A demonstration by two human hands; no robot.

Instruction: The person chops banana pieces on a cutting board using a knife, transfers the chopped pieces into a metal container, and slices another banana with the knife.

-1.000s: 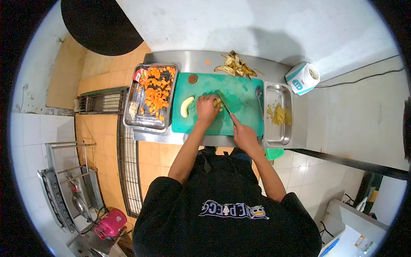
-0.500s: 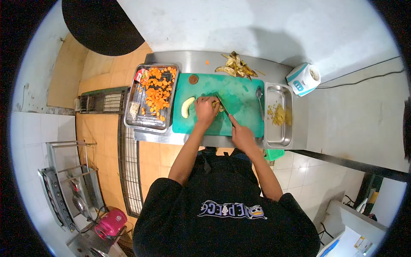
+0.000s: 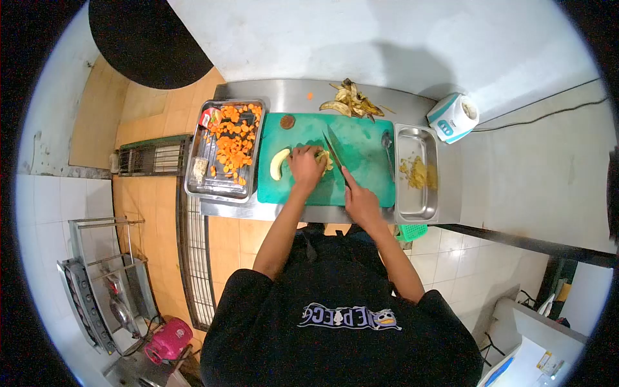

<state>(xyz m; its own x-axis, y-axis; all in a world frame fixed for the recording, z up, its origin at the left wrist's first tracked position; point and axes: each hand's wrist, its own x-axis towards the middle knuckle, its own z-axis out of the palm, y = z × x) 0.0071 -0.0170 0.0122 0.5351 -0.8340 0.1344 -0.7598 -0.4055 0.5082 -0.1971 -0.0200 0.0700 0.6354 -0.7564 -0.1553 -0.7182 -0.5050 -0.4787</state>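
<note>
On the green cutting board (image 3: 364,184), my left hand (image 3: 307,168) curls its fingers over a cut banana (image 3: 327,161), whose yellow pieces show at the fingertips; the part under my palm is hidden. My right hand (image 3: 363,205) grips the handle of a kitchen knife (image 3: 335,151). The blade slants up and left, just right of the banana pieces and apart from them. A whole peeled banana (image 3: 277,165) lies left of my left hand. Near the board's top left corner sits a round brown object (image 3: 287,121).
A metal tray (image 3: 222,191) of carrot pieces (image 3: 233,149) stands at left. To the right, a steel pan (image 3: 413,209) contains yellow chopped pieces (image 3: 419,173). A spoon (image 3: 388,143) lies on the board's right side. Banana peels (image 3: 351,100) and a white-blue appliance (image 3: 453,118) are behind.
The knife has moved off to the right of the banana pieces, opening a gap. My left hand has shifted slightly, uncovering more cut pieces. The whole view has moved a little.
</note>
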